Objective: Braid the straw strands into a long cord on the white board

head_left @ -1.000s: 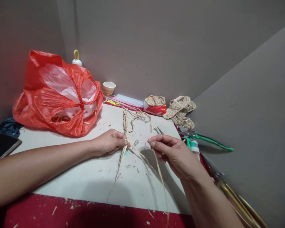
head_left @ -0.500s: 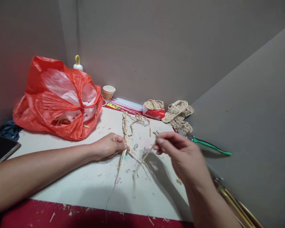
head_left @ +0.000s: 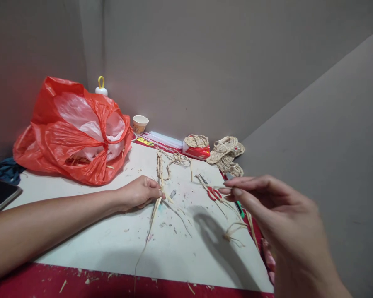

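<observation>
Head view. Left hand (head_left: 139, 193) low over the white board (head_left: 118, 244), thumb and fingers closed tight on the near end of a narrow plaited straw piece (head_left: 159, 165). Piece lies on the board, running away from the hand toward the far edge. Loose strands (head_left: 153, 217) fan out from the pinch: some trail toward the near edge, others splay right.

Right hand (head_left: 286, 215) well apart, raised at the board's right side, palm partly turned in. Thumb and forefinger nearly together; a thin strand (head_left: 211, 185) pinched at the tips, reaching left across red-handled scissors (head_left: 214, 193). More straw strands (head_left: 236, 227) lie below the fingers, near the right edge.

Beyond the plait: a tangle of thin cord (head_left: 180, 159), then a red-and-white packet (head_left: 196, 154) with a woven straw pad (head_left: 196, 141) on top; woven straw pieces (head_left: 224, 151) just right of it. Paper cup (head_left: 140, 124) farther left, beside a red plastic bag (head_left: 59, 151). Dark-screened phone (head_left: 1, 195) at left edge.
</observation>
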{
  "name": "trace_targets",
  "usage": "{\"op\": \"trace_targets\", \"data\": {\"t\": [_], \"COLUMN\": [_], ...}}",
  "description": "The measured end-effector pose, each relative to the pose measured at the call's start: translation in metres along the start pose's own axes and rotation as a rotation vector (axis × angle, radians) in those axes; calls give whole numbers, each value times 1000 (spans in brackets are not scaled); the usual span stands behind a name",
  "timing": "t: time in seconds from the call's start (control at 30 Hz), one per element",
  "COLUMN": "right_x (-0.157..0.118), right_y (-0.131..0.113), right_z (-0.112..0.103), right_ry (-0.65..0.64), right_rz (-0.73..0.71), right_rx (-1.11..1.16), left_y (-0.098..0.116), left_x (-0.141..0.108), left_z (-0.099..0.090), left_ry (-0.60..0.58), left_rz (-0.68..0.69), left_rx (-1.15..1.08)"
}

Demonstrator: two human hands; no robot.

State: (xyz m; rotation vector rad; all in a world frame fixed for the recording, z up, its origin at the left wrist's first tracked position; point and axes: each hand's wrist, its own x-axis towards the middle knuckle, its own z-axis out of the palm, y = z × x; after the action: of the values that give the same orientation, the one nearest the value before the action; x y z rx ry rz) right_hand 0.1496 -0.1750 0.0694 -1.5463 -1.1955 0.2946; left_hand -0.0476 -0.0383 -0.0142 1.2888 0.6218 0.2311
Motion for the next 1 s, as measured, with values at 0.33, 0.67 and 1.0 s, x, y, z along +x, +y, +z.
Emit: {"op": "trace_targets", "data": {"t": [0.33,0.67,1.0], "right_x": [9,6,9], "right_y": [15,51,56], "right_z": [-16,14,21], "right_ry": [-594,-694,-632], "right_rz": [375,-12,209], "right_rx": [108,-517,-866], "left_y": [0,-4,-4], "left_x": [2,4,3], "left_z": [0,-2,-2], "left_ry": [-9,-17,-21], "left_rz": [-5,-2,3], "left_rx": [11,21,9]}}
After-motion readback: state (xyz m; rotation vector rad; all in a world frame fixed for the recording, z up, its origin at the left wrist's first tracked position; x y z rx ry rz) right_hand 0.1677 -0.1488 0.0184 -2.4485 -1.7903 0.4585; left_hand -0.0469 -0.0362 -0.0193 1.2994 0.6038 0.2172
